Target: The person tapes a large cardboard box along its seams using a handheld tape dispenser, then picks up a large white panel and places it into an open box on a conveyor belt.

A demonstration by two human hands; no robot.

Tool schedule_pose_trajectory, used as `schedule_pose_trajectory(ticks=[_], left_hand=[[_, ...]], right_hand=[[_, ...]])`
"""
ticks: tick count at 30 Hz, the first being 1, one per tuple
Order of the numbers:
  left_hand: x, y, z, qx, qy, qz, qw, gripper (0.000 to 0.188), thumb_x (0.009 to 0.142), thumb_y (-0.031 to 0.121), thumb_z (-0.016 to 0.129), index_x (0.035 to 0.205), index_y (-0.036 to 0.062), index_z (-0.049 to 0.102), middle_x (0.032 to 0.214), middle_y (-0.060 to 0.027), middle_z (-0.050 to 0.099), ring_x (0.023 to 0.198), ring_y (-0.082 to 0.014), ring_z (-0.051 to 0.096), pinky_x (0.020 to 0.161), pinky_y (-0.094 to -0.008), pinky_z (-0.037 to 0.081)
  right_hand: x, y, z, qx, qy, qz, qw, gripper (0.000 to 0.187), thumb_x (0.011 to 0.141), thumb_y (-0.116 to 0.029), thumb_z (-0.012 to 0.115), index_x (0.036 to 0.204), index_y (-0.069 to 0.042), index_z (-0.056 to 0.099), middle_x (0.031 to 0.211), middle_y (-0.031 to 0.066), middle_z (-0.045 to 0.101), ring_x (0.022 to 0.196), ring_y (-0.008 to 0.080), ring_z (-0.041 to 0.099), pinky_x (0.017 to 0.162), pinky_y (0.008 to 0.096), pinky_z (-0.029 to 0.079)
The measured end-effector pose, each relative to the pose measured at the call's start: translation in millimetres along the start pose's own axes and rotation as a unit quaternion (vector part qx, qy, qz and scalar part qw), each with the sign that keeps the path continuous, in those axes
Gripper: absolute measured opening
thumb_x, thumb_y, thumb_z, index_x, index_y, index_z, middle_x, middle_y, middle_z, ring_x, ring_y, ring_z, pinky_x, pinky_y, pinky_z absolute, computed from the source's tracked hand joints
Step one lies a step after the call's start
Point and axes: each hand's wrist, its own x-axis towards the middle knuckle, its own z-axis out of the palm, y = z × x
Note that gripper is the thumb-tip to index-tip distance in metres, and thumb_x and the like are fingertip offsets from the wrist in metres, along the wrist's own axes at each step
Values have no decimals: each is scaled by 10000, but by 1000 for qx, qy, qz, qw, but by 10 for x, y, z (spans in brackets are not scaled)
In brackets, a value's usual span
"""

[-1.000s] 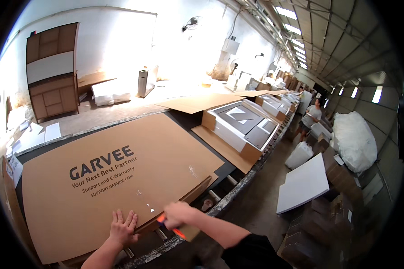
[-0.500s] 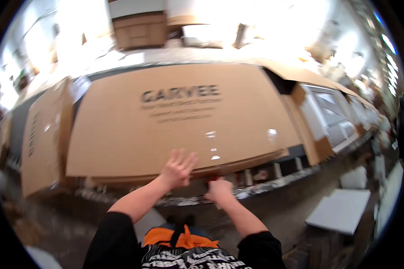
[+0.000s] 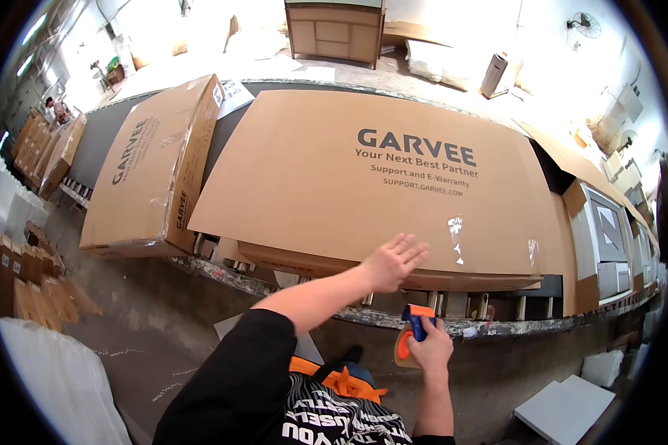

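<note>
A large cardboard box (image 3: 312,163) lies flat on the roller conveyor in front of me, its top flap down and its near side partly showing beneath the flap's edge. My left hand (image 3: 393,263) rests over the near edge of that flap, fingers spread, holding nothing. Whether its palm presses on the cardboard I cannot tell. Below the conveyor's near rail, my right hand (image 3: 432,345) is closed round the blue handle of an orange and blue tape dispenser (image 3: 417,326). Short strips of clear tape (image 3: 456,239) stick to the box top.
A taped cardboard box (image 3: 145,167) stands to the left on the conveyor. At the right, an open box (image 3: 607,241) holds a grey and white panel piece. The conveyor's near rail (image 3: 230,278) runs between me and the boxes. White boards (image 3: 564,408) lie low at the right.
My view has swung left, so more of the left box shows. The tape dispenser has come into clear sight in my right hand, which is now lower and away from the box edge.
</note>
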Motion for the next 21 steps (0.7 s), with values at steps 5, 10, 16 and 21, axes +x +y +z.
schedule_pose_trajectory(ticks=[5,10,16,21], left_hand=[[-1549,-1144,-995,85,-91,-102,987,1160,548,391,863,1470,3,275,1436,-304,378,1228,-519,467,1055,-542,389],[-1986,-1524,-930,43,-76,-73,993,988,525,429,848,1354,20,499,1388,-259,482,1191,-555,488,1041,-589,393],[-2163,-1565,-701,-3,-18,-107,994,873,520,335,815,1307,46,567,1381,-201,521,1222,-491,506,1063,-555,388],[-2174,-1444,-570,-35,109,-128,985,763,461,324,862,1154,63,676,1231,-165,643,1167,-353,600,1043,-474,445]], right_hand=[[-393,-20,-49,53,91,77,991,542,606,-249,692,1127,-102,694,1106,139,624,888,358,658,781,439,535],[-285,-707,-312,140,110,22,984,521,622,-165,693,1116,0,672,1037,167,639,870,328,665,780,377,532],[577,-2499,-546,142,178,-152,962,463,763,-210,659,1219,-136,631,1225,168,577,928,373,656,785,421,537],[1198,-3469,-522,-52,70,-123,989,394,750,-296,622,1076,-85,684,1123,197,627,869,365,680,776,428,550]])
